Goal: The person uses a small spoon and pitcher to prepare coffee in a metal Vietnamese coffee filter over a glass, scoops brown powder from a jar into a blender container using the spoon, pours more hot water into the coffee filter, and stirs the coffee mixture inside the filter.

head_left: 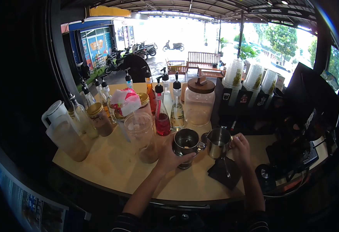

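Observation:
My left hand (170, 157) wraps round a dark-rimmed metal cup (186, 140) with a small side handle; a few light specks show inside it. Another shiny piece shows beneath the cup, but I cannot tell whether the two are joined. To the right, my right hand (241, 147) is closed on the handle of a steel milk pitcher (218, 144), tilted slightly so its inside shows. Below the pitcher, a spoon (227, 168) rests on a folded black cloth (223, 177). Left of my left hand stands a clear plastic jar (139, 133).
Pump-topped syrup bottles (162, 118) line the back of the wooden counter (115, 170). A large wooden-lidded jar (199, 102) stands behind the pitcher. Stacked plastic cups (234, 73) sit in a black holder. At left are a pitcher (66, 139) and a gold-lidded jar (99, 120).

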`<state>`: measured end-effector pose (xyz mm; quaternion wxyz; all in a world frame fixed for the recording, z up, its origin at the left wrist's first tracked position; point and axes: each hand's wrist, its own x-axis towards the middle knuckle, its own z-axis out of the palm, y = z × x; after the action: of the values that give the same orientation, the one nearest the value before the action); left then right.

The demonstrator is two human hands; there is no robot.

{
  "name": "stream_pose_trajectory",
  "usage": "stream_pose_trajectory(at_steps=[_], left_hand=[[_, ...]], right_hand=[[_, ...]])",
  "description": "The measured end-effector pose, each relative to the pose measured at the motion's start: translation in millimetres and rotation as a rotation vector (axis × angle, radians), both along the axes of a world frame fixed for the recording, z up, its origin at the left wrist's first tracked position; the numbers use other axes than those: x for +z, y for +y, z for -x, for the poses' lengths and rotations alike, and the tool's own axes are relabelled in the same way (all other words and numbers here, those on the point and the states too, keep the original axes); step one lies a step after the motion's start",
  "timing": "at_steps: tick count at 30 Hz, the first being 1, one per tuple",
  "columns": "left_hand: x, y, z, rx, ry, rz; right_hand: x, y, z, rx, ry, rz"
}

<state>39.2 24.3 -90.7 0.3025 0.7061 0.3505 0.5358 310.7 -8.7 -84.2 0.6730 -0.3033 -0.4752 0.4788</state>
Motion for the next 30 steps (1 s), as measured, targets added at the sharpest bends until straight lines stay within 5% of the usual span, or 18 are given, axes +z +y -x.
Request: stream_pose_trajectory(at_steps=[13,30], left_hand=[[-1,4,-2,-0.067,-0.065,-0.065],[1,5,2,-0.152,-0.007,0.102]], right_hand=[[103,8,30,0.024,-0.308,0.002],[124,20,45,0.099,-0.404,0.067]])
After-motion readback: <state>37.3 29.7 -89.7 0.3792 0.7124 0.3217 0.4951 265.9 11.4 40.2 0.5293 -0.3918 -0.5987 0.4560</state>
